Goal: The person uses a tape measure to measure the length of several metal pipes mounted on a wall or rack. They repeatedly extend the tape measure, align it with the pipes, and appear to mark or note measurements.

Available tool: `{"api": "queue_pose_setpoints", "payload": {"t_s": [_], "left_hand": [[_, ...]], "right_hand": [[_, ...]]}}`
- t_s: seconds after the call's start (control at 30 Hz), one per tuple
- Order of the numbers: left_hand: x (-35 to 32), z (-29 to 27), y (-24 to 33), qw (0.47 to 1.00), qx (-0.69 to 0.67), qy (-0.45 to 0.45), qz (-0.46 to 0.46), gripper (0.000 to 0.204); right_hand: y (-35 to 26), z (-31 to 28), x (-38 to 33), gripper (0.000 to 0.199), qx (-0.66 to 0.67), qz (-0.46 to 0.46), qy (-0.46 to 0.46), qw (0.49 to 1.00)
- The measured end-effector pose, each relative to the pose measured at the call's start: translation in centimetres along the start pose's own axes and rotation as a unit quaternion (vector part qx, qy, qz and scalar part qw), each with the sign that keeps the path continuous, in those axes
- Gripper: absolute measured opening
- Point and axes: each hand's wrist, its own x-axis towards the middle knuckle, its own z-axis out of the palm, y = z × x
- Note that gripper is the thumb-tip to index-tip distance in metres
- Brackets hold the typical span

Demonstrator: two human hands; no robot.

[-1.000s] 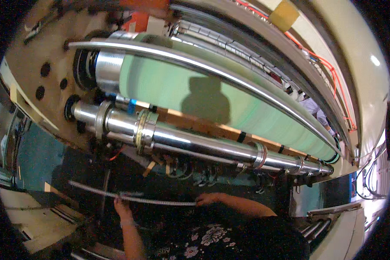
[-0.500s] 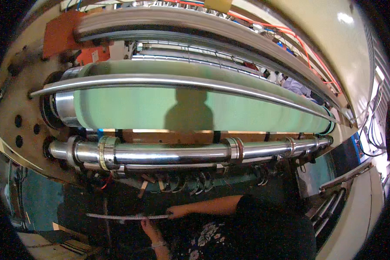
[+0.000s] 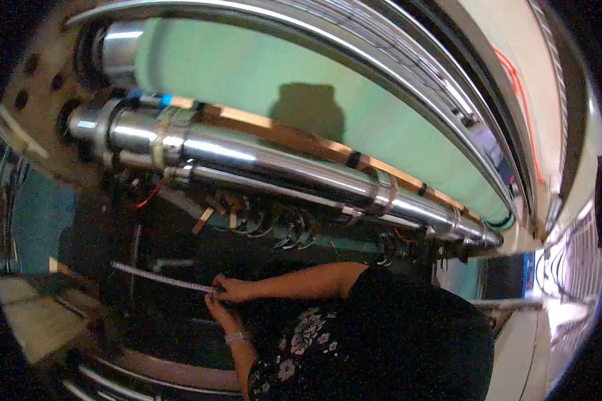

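A thin white strip with fine marks, a tape measure, sticks out to the left from my hands and tilts slightly upward at its free end. My right hand is closed around its near end, its arm reaching in from the right. Just below, my left hand, with a band on the wrist, has its fingertips pinched at the same end of the tape. The hands touch or nearly touch; the tape's body, if within them, cannot be made out. The strip's far end hangs over the dark area below the machine.
Beyond my hands lies a shiny steel shaft with collars, and behind it a wide pale-green roller. Curved metal pieces hang beneath the shaft. A light-coloured machine panel stands at the right, a pale flat surface at lower left.
My view has turned, and the rollers sit higher and more slanted. My right hand has come in closer to my left, and less of the strip shows.
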Motion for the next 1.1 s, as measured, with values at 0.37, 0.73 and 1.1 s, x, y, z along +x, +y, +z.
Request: {"api": "queue_pose_setpoints", "payload": {"t_s": [0.37, 0.73, 1.1], "left_hand": [[5.1, -9.8, 0.7, 0.983, -0.179, -0.038, -0.020, 0.011], [7.4, -9.7, 11.2, 0.966, 0.192, -0.172, 0.023, 0.009], [7.2, 3.7, 17.9, 0.536, 0.674, -0.424, 0.280, 0.013]], "right_hand": [[-1.9, 5.5, 4.3, 0.036, -0.353, -0.134, 0.129, 0.917], [-3.0, -2.5, 12.0, 0.028, 0.103, -0.043, 0.137, 0.984], [-0.3, -3.9, -4.2, 0.015, 0.345, -0.076, 0.304, 0.885]]}}
